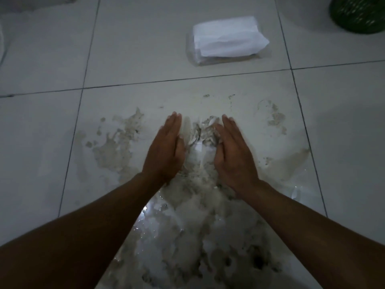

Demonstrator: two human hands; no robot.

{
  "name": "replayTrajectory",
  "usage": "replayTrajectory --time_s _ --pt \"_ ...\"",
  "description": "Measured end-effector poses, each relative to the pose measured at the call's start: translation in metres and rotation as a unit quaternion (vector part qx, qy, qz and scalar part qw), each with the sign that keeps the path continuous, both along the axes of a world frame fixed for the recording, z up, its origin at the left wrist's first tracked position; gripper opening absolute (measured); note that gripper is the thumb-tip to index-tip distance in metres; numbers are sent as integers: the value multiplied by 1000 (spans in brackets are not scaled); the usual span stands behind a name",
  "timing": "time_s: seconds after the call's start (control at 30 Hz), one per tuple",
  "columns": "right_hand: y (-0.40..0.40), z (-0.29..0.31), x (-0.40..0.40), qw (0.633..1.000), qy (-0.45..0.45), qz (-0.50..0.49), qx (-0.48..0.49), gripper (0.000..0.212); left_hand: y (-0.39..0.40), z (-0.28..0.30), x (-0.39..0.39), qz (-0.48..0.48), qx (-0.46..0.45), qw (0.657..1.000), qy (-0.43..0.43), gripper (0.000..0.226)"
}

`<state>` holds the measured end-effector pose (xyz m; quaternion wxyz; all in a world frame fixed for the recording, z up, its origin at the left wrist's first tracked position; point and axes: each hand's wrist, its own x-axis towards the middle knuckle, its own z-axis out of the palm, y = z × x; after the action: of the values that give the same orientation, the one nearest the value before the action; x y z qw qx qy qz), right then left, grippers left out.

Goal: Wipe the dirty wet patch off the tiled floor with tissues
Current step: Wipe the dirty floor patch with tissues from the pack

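While both arms reached forward over the floor (pixel 129 49), we saw the left hand (pixel 165 150) and the right hand (pixel 233 154) set on edge on either side of a wad (pixel 205 132) of soiled, crumpled tissue. The fingers of each hand were straight and held together, palms turned inward toward the wad, so neither hand curled round anything; they pressed against it from the sides. The wad lay on the middle tile, in the far part of the patch (pixel 195 222).

The patch was a grey-brown, wet smear that spread from the wad back toward us between the forearms, with glints of light on the water near the left forearm. Splashes of it reached out on the left and smaller flecks lay on the right of the same tile. Dark grout lines (pixel 183 79) bounded the tile.

Beyond the far grout line, well apart from the hands, lay a pack (pixel 227 39) of clean white tissues in clear wrap. A green basket-like thing (pixel 358 14) showed at the top right corner, partly cut off.
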<state>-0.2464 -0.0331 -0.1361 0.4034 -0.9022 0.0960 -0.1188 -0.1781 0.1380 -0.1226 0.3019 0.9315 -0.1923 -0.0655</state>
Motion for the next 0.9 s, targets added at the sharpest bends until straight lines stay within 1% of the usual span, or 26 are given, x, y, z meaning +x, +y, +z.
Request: replayTrajectory --time_s 0.1,0.2,0.3,0.33,0.4,0.47,0.57,0.63,0.73,0.83,0.9 --pt "11 -2 4 995 47 53 -64 57 25 -13 -1 -75 102 991 -54 61" --pt "19 -2 4 979 74 120 -145 78 30 -20 -1 -62 142 985 -78 64" --pt "22 -5 3 963 73 166 -200 94 30 -20 7 -40 163 983 -72 76" --pt "23 -5 3 962 72 169 -201 94 31 -20 10 -33 166 983 -67 80" --pt "23 -7 7 966 66 160 -191 80 31 -16 15 -18 160 985 -55 81" --pt "20 -7 16 971 48 130 -193 62 30 -13 17 -13 146 988 -46 73" --pt "11 -7 30 978 40 89 -186 50 31 -12 15 -49 138 987 -59 64" --pt "8 -8 30 979 42 86 -181 48 34 -13 12 -101 128 984 -76 63" --pt "5 -7 18 979 25 105 -175 52 35 -14 7 -165 117 975 -89 64" --pt "1 -4 4 976 11 143 -164 54 30 -15 4 -183 118 971 -97 61" --pt "-2 -2 -3 976 5 149 -158 56 24 -13 4 -194 114 968 -110 56"
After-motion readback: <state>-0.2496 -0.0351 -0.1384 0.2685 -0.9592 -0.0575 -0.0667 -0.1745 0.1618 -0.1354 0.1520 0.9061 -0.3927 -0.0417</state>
